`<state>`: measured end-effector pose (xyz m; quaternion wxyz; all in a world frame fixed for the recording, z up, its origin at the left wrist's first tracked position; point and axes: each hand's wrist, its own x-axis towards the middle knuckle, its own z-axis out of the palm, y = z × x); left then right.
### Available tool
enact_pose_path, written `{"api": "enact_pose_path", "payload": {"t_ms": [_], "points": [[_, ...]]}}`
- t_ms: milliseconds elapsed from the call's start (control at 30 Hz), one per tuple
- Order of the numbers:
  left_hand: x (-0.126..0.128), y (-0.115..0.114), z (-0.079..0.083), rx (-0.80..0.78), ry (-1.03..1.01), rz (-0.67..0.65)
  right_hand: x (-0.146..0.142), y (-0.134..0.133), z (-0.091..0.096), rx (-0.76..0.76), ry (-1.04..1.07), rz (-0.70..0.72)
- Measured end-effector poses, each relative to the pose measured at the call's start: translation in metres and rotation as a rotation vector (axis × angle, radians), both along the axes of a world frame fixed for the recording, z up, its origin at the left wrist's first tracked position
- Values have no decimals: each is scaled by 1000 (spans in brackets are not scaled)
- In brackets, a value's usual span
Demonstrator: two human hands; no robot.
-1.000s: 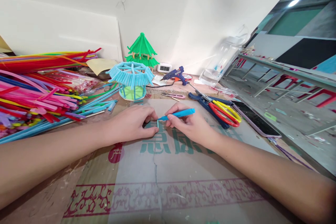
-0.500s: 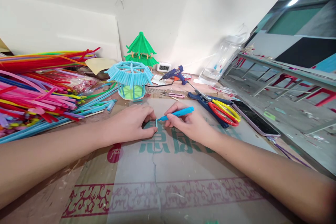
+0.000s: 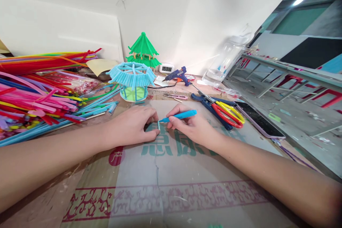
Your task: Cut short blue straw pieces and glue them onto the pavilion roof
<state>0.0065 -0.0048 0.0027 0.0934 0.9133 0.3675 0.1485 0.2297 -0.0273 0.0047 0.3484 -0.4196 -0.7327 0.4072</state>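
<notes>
My left hand [image 3: 133, 125] rests on the cardboard sheet [image 3: 160, 171], its thumb and forefinger pinching a short pale blue straw piece [image 3: 159, 125] that stands between them. My right hand [image 3: 192, 127] grips a blue pen-like craft knife [image 3: 179, 115], whose tip touches the top of the straw piece. Both hands meet at the middle of the sheet.
A heap of coloured straws [image 3: 37, 89] fills the left. Behind the hands stand a blue straw pavilion [image 3: 132, 78] and a green one [image 3: 143, 50]. A glue gun [image 3: 177, 75], red-and-yellow scissors [image 3: 227, 111], blue pliers and a phone [image 3: 260, 122] lie to the right.
The view has shifted slightly. Both hands keep their hold; the knife tip stays at the straw piece with only a tiny shift.
</notes>
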Motion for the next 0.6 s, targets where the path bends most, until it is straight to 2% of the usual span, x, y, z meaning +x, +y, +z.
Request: {"api": "enact_pose_path", "payload": {"t_ms": [600], "points": [[0, 0, 1, -11, -18, 1, -1, -1, 1, -4, 4, 0]]}}
